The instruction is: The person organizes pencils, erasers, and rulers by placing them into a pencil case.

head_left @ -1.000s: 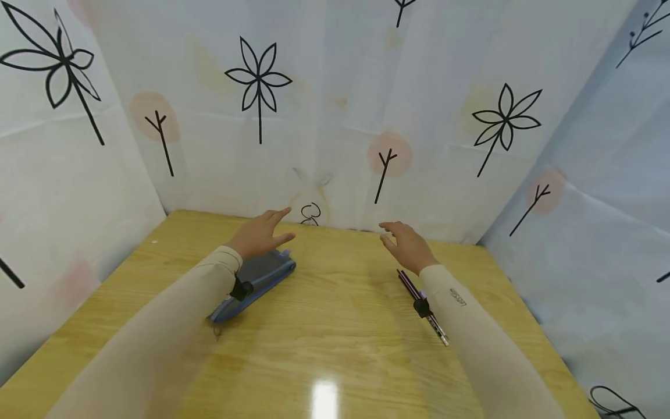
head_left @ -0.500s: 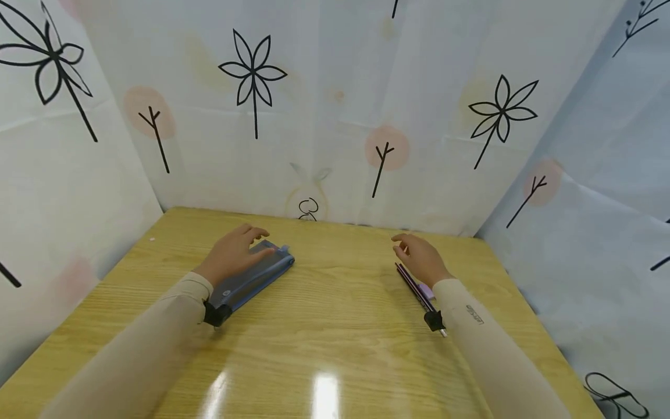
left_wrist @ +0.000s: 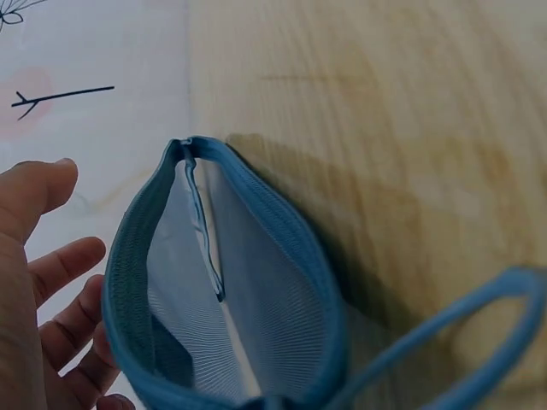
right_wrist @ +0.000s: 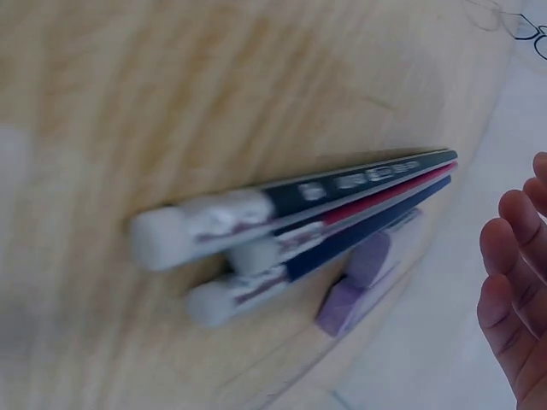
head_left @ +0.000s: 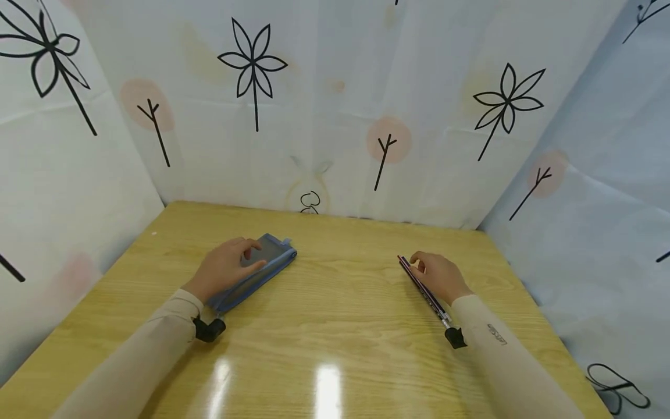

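Observation:
A blue mesh pencil case [head_left: 273, 250] lies on the left side of the table. Over it hovers my left hand [head_left: 222, 267], thumb and fingers apart and loosely bent. The left wrist view looks into the case's unzipped mouth [left_wrist: 329, 290], with the fingers beside its rim and a blue strap loop [left_wrist: 479, 320] near it. On the right lie three pencils [head_left: 425, 291] side by side, white eraser ends toward me. My right hand [head_left: 441, 276] is just beyond them, fingers loosely curved; the right wrist view shows a gap between fingers and pencils. Two purple blocks, like erasers [right_wrist: 344, 301], sit beside the pencils.
The wooden table [head_left: 335, 314] has a wide stretch of bare wood between the case and the pencils. White patterned cloth [head_left: 324, 116] walls it in at the back and both sides. A small pale speck [head_left: 154, 233] lies at the far left.
Both hands have come back toward me and lower, from beyond the case and pencils to right above or beside them. Their fingers are more bent now. Case and pencils have stayed put.

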`<state>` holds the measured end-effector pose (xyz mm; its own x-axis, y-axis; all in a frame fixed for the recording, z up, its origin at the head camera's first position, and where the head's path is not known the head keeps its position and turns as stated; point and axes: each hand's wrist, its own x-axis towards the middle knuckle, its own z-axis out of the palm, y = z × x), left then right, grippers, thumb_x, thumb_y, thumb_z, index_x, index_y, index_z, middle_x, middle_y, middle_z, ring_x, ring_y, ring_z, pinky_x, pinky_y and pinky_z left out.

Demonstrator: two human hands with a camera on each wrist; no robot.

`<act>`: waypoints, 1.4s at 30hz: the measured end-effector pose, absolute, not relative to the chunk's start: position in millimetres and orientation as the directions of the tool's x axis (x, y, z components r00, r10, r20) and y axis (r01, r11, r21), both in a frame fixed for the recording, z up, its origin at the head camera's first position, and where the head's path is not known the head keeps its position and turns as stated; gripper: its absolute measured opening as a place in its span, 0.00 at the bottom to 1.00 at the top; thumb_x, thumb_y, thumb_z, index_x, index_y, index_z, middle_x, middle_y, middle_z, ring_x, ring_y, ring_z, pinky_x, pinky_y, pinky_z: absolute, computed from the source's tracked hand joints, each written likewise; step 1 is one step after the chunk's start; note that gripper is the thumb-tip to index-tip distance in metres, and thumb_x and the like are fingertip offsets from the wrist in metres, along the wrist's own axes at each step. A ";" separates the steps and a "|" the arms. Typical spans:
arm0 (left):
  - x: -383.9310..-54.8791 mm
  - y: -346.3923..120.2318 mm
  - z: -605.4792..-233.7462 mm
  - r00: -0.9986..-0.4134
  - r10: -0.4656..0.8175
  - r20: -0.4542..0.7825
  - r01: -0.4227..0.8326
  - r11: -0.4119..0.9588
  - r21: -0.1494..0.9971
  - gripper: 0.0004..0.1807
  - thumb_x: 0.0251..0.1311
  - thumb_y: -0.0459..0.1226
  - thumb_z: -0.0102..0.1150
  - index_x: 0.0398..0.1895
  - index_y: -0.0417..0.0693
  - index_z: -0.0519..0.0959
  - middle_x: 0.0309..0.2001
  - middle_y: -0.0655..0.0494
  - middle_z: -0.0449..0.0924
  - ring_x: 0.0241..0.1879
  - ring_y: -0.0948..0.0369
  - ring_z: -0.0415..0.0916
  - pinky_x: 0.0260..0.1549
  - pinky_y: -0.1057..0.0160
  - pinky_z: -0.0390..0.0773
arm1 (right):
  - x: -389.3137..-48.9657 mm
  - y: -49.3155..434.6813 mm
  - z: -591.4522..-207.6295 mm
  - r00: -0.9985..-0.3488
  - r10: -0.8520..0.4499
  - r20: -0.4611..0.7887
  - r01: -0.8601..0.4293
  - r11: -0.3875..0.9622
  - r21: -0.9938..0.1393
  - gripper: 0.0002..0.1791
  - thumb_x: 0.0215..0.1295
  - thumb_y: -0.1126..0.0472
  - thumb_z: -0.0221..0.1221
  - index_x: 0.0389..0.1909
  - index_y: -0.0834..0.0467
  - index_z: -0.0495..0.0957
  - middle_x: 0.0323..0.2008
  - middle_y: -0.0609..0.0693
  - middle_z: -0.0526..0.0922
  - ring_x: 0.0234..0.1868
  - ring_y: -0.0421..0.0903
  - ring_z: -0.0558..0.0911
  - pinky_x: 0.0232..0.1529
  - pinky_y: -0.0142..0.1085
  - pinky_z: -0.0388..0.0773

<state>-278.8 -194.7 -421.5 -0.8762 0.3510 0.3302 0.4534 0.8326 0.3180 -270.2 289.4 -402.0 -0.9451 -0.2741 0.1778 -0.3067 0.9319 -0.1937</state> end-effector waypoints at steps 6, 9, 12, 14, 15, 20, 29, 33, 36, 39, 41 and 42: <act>-268.0 -192.2 -420.7 -0.872 0.371 0.318 0.466 0.829 0.310 0.25 0.59 0.54 0.65 0.54 0.50 0.80 0.31 0.57 0.73 0.21 0.64 0.63 0.21 0.64 0.65 | -258.6 297.3 -408.8 -0.948 -0.286 0.140 -0.307 0.938 -0.161 0.09 0.66 0.55 0.63 0.42 0.55 0.83 0.23 0.43 0.76 0.18 0.39 0.69 0.21 0.34 0.67; -266.6 -193.0 -422.7 -0.870 0.377 0.319 0.470 0.829 0.304 0.24 0.58 0.53 0.67 0.53 0.51 0.80 0.30 0.57 0.73 0.20 0.65 0.61 0.20 0.64 0.65 | -253.8 298.9 -411.6 -0.953 -0.281 0.112 -0.297 0.940 -0.167 0.09 0.65 0.55 0.64 0.41 0.56 0.83 0.22 0.43 0.75 0.18 0.39 0.68 0.20 0.34 0.65; -266.1 -196.6 -427.0 -0.868 0.379 0.319 0.473 0.826 0.307 0.23 0.57 0.52 0.68 0.52 0.51 0.80 0.29 0.60 0.71 0.21 0.65 0.61 0.21 0.64 0.64 | -252.9 298.0 -415.1 -0.956 -0.278 0.093 -0.291 0.940 -0.180 0.10 0.65 0.54 0.64 0.41 0.56 0.83 0.20 0.43 0.74 0.18 0.40 0.67 0.21 0.35 0.64; -266.0 -198.4 -429.7 -0.869 0.381 0.316 0.474 0.823 0.314 0.23 0.57 0.51 0.68 0.52 0.52 0.80 0.29 0.62 0.70 0.21 0.65 0.61 0.22 0.64 0.64 | -253.2 297.8 -416.7 -0.958 -0.273 0.085 -0.285 0.940 -0.186 0.10 0.65 0.54 0.64 0.40 0.56 0.83 0.20 0.42 0.74 0.18 0.40 0.68 0.21 0.35 0.64; -265.7 -199.3 -430.9 -0.870 0.381 0.314 0.474 0.821 0.318 0.22 0.57 0.51 0.69 0.52 0.52 0.81 0.29 0.62 0.70 0.21 0.65 0.62 0.22 0.65 0.64 | -253.5 297.5 -417.4 -0.959 -0.271 0.081 -0.282 0.941 -0.187 0.10 0.65 0.54 0.64 0.40 0.55 0.83 0.20 0.42 0.74 0.19 0.40 0.68 0.21 0.34 0.64; -264.9 -202.1 -436.6 -0.871 0.382 0.308 0.475 0.814 0.335 0.20 0.57 0.48 0.69 0.51 0.52 0.81 0.28 0.63 0.71 0.20 0.66 0.61 0.20 0.65 0.64 | -254.3 296.2 -420.5 -0.961 -0.265 0.077 -0.275 0.944 -0.182 0.09 0.64 0.54 0.65 0.37 0.55 0.84 0.19 0.41 0.73 0.19 0.39 0.68 0.22 0.34 0.67; -267.7 -195.3 -438.9 -0.859 0.395 0.327 0.494 0.809 0.318 0.14 0.58 0.46 0.68 0.46 0.54 0.83 0.23 0.67 0.69 0.18 0.68 0.61 0.18 0.67 0.63 | -252.3 299.7 -422.2 -0.969 -0.220 0.110 -0.236 0.959 -0.157 0.07 0.63 0.58 0.65 0.37 0.57 0.85 0.21 0.43 0.78 0.19 0.38 0.72 0.22 0.35 0.71; -267.0 -193.0 -437.3 -0.854 0.401 0.332 0.501 0.807 0.312 0.11 0.58 0.44 0.68 0.43 0.54 0.84 0.22 0.68 0.69 0.17 0.68 0.61 0.17 0.67 0.63 | -251.9 298.7 -422.7 -0.970 -0.214 0.119 -0.230 0.963 -0.142 0.07 0.62 0.59 0.66 0.37 0.58 0.85 0.22 0.44 0.79 0.19 0.37 0.73 0.22 0.34 0.72; -266.0 -192.5 -436.4 -0.856 0.399 0.328 0.497 0.810 0.311 0.10 0.59 0.44 0.68 0.42 0.54 0.84 0.22 0.68 0.69 0.17 0.68 0.61 0.18 0.67 0.63 | -251.6 295.8 -422.6 -0.970 -0.212 0.119 -0.227 0.965 -0.135 0.06 0.61 0.59 0.67 0.37 0.57 0.85 0.23 0.44 0.80 0.20 0.37 0.74 0.23 0.35 0.74; -265.4 -192.5 -435.9 -0.855 0.398 0.331 0.498 0.808 0.314 0.09 0.59 0.43 0.68 0.42 0.54 0.84 0.22 0.68 0.69 0.17 0.68 0.61 0.18 0.67 0.63 | -251.2 292.2 -422.0 -0.972 -0.203 0.120 -0.218 0.967 -0.130 0.06 0.61 0.59 0.67 0.35 0.57 0.85 0.24 0.44 0.81 0.21 0.38 0.76 0.25 0.36 0.76; -265.3 -192.5 -435.9 -0.856 0.395 0.333 0.495 0.810 0.314 0.09 0.59 0.43 0.68 0.42 0.54 0.85 0.21 0.68 0.69 0.16 0.68 0.60 0.18 0.67 0.63 | -251.1 290.2 -421.9 -0.973 -0.195 0.123 -0.210 0.969 -0.129 0.05 0.61 0.59 0.67 0.34 0.57 0.85 0.24 0.45 0.82 0.22 0.38 0.76 0.26 0.37 0.76; -265.3 -192.5 -435.7 -0.856 0.394 0.334 0.495 0.810 0.314 0.09 0.58 0.43 0.68 0.42 0.54 0.85 0.21 0.68 0.69 0.16 0.68 0.60 0.18 0.67 0.63 | -251.2 289.5 -421.8 -0.973 -0.191 0.126 -0.207 0.970 -0.129 0.05 0.61 0.59 0.67 0.34 0.57 0.85 0.24 0.45 0.82 0.22 0.38 0.76 0.26 0.37 0.76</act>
